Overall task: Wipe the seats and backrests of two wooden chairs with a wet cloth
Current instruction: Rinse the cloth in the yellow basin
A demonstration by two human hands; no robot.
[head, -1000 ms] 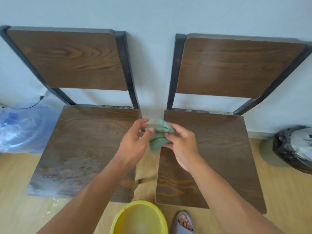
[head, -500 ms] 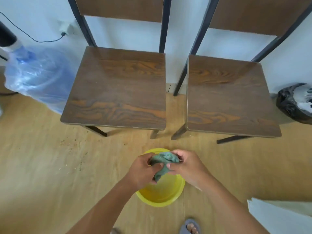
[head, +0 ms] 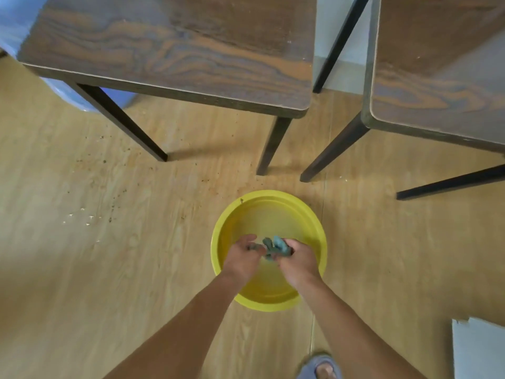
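Observation:
A bunched green cloth [head: 274,246] is gripped between my left hand [head: 243,255] and my right hand [head: 296,259], low inside a yellow basin [head: 269,207] on the floor. Both hands are closed on the cloth, one on each end. The left wooden chair's seat [head: 175,45] fills the top left, and the right chair's seat [head: 440,64] is at the top right. Their backrests are out of view.
Dark metal chair legs [head: 273,144] stand on the wooden floor just beyond the basin. A blue plastic-wrapped bottle [head: 82,101] sits behind the left chair. My slippered foot [head: 319,367] is at the bottom, a pale board [head: 478,348] at bottom right. Crumbs dot the floor at left.
My view has dropped from the chairs toward the floor. Both hands carried the cloth from above the seats down into the yellow basin.

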